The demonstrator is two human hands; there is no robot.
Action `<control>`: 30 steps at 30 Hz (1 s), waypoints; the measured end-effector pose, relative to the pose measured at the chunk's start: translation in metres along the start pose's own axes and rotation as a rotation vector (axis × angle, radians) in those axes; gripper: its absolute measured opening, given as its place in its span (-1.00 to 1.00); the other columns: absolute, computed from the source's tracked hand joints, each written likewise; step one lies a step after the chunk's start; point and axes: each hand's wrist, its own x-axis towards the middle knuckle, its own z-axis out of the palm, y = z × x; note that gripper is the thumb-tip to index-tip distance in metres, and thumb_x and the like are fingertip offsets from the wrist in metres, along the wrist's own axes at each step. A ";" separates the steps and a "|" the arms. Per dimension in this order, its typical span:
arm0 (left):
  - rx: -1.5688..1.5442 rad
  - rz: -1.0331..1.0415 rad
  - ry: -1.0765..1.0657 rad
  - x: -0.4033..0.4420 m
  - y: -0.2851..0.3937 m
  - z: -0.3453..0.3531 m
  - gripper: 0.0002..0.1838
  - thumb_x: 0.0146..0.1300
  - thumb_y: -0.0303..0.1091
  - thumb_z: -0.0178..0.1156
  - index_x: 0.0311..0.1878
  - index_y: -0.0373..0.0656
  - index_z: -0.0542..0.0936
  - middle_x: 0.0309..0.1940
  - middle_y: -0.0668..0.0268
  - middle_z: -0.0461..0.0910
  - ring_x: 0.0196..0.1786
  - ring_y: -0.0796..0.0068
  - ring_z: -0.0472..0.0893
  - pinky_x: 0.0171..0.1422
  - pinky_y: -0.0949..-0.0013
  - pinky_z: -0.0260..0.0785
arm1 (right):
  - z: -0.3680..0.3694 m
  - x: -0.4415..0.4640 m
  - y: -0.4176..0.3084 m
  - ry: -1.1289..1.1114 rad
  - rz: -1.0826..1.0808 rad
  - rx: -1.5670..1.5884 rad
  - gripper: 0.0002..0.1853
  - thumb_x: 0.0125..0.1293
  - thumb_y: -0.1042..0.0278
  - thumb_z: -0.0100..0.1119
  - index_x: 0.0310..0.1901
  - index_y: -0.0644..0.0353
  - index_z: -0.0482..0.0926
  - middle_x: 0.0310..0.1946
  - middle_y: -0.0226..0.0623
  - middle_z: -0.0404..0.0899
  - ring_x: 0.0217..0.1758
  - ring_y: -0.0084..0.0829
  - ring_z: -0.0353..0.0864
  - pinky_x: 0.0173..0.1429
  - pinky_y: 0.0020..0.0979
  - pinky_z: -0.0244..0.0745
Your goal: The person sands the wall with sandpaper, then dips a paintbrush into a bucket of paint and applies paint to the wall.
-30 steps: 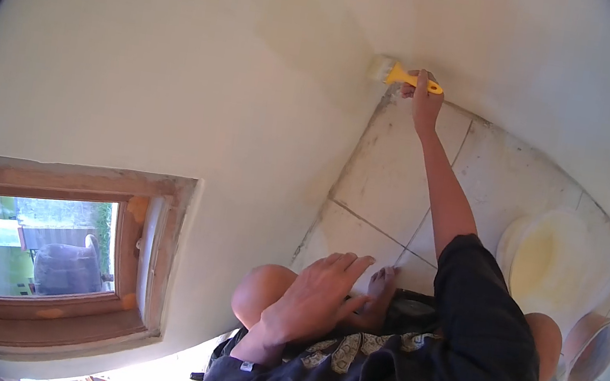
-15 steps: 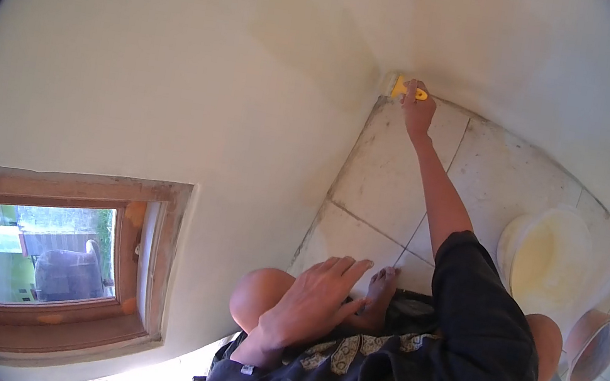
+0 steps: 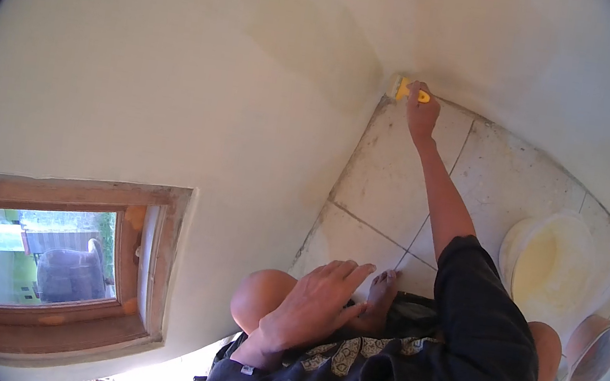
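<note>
My right hand (image 3: 423, 112) is closed around the yellow handle of a paintbrush (image 3: 403, 88). The brush's pale bristle end points left, into the corner where the two walls meet the tiled floor (image 3: 392, 156); exact contact is too small to tell. Over my bent knee (image 3: 256, 298), my left hand (image 3: 317, 297) is held with its fingers stretched out, holding nothing. A bare foot (image 3: 383, 287) shows just beyond it on the tiles.
To the right stands a white bucket (image 3: 512, 255) with pale yellowish contents. Closer to me is a smaller tub (image 3: 571, 364). A wood-framed window (image 3: 167, 272) is set in the left wall (image 3: 155, 91), which has damp-looking patches near the corner.
My right hand and the brush have barely shifted, staying in the corner. The whole view has moved very slightly. My left hand keeps its place.
</note>
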 end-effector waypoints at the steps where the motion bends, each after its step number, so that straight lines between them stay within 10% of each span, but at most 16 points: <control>1: 0.007 0.004 -0.002 0.000 0.001 0.000 -0.47 0.18 -0.26 0.15 0.21 -0.16 0.31 0.00 0.03 0.44 0.09 0.01 0.43 0.14 0.11 0.32 | 0.008 -0.002 0.008 0.004 -0.040 -0.044 -0.67 0.41 0.17 -0.07 -0.28 0.27 0.57 -0.61 -0.26 0.53 -0.57 -0.52 0.54 -0.42 -0.47 0.42; 5: 0.019 -0.026 -0.008 0.001 0.007 -0.002 -0.47 0.18 -0.25 0.16 0.21 -0.16 0.31 0.02 0.02 0.44 0.11 0.01 0.42 0.16 0.12 0.31 | 0.017 0.005 0.003 -0.177 0.045 -0.013 -0.68 0.40 0.17 -0.06 -0.28 0.26 0.56 -0.61 -0.26 0.52 -0.54 -0.52 0.56 -0.40 -0.46 0.43; 8: -0.001 -0.026 -0.003 0.000 0.005 -0.001 -0.48 0.19 -0.24 0.15 0.20 -0.17 0.32 0.01 0.02 0.45 0.12 0.02 0.42 0.17 0.12 0.31 | 0.004 0.006 -0.021 -0.109 0.344 0.564 -0.70 0.40 0.18 -0.03 -0.28 0.25 0.56 -0.62 -0.27 0.50 -0.55 -0.52 0.55 -0.42 -0.46 0.42; 17: 0.000 -0.016 0.000 -0.003 0.004 -0.001 -0.47 0.20 -0.22 0.15 0.21 -0.18 0.32 0.03 -0.01 0.45 0.12 0.00 0.42 0.20 0.11 0.28 | 0.031 0.009 -0.005 -0.195 0.099 0.007 -0.69 0.35 0.14 0.01 -0.27 0.26 0.55 -0.48 -0.01 0.59 -0.39 -0.05 0.60 -0.30 -0.18 0.45; 23: -0.037 0.002 -0.021 -0.005 -0.002 0.000 -0.48 0.22 -0.20 0.14 0.21 -0.19 0.32 0.05 -0.03 0.44 0.15 -0.02 0.40 0.23 0.09 0.26 | 0.017 0.031 -0.072 -0.255 0.059 0.238 -0.69 0.41 0.16 -0.03 -0.22 0.25 0.58 -0.61 -0.37 0.52 -0.54 -0.59 0.57 -0.41 -0.56 0.44; 30: -0.033 0.017 -0.036 -0.003 -0.001 -0.003 -0.48 0.23 -0.22 0.12 0.22 -0.17 0.30 0.09 -0.03 0.41 0.20 -0.03 0.36 0.28 0.10 0.21 | -0.017 0.071 -0.225 -0.238 0.045 0.525 -0.67 0.41 0.19 -0.04 -0.23 0.33 0.57 -0.52 -0.32 0.56 -0.51 -0.58 0.58 -0.35 -0.57 0.48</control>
